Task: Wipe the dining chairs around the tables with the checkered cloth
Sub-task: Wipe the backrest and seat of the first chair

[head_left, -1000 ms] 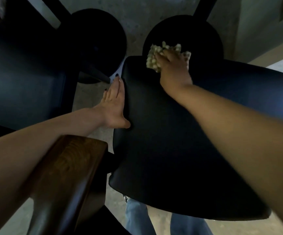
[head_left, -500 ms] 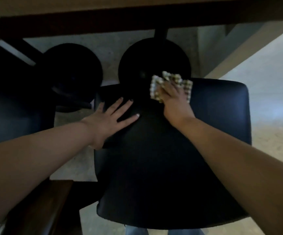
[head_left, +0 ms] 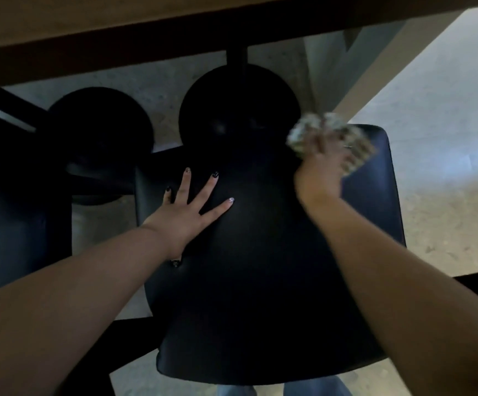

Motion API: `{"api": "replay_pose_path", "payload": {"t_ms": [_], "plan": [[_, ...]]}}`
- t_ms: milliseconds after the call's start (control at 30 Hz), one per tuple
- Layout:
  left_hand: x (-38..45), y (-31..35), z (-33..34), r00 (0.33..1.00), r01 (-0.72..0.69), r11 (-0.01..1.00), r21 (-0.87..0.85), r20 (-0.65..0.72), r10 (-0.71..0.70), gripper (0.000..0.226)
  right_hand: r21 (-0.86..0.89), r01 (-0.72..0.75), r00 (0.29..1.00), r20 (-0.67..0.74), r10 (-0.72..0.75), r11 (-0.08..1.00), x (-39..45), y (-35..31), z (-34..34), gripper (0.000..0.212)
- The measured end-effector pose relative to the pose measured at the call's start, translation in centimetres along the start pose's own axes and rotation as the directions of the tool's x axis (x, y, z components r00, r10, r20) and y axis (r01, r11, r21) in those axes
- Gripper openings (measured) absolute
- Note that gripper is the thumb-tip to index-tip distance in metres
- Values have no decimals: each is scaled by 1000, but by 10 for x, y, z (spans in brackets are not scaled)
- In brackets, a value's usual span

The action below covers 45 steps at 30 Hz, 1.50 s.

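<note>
A black padded chair seat [head_left: 260, 295] fills the middle of the view. My left hand [head_left: 187, 215] lies flat on its left part, fingers spread and straight. My right hand [head_left: 320, 172] presses the crumpled checkered cloth [head_left: 355, 144] onto the seat's far right corner; hand and cloth are blurred by motion. The cloth shows around and beyond my fingers.
A wooden table edge [head_left: 174, 44] runs across the top. Under it stand two round black table bases [head_left: 237, 110] [head_left: 100, 132] on the concrete floor [head_left: 446, 167]. Another dark chair [head_left: 11, 218] is at the left. My jeans show at the bottom.
My right hand has swept the cloth rightwards along the seat's far edge. My left hand turned from the seat's left edge to lie flat on top. The view tilted up to the table edge.
</note>
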<state>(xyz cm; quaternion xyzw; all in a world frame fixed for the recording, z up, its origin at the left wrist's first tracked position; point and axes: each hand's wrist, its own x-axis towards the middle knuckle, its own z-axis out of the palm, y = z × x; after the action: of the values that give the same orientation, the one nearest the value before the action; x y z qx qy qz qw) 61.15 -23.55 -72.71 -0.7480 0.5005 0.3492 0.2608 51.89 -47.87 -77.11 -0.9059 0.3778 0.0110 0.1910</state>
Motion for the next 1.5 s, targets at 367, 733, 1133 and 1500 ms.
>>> {"api": "replay_pose_path", "payload": {"t_ms": [367, 733, 1133, 1500], "plan": [[-13, 43, 4, 984, 177, 983, -41, -21, -178, 127, 41, 273, 958, 75, -276, 961, -31, -14, 9, 63], [-7, 26, -6, 994, 108, 993, 56, 3, -108, 123, 73, -288, 947, -127, 295, 955, -38, 16, 5, 70], [-43, -47, 30, 989, 141, 988, -64, 49, -138, 117, 62, 490, 861, 121, -494, 869, -63, -32, 28, 60], [-31, -36, 33, 982, 151, 987, -56, 126, -144, 130, 17, -17, 1000, -17, 17, 1000, -57, -49, 36, 66]]}}
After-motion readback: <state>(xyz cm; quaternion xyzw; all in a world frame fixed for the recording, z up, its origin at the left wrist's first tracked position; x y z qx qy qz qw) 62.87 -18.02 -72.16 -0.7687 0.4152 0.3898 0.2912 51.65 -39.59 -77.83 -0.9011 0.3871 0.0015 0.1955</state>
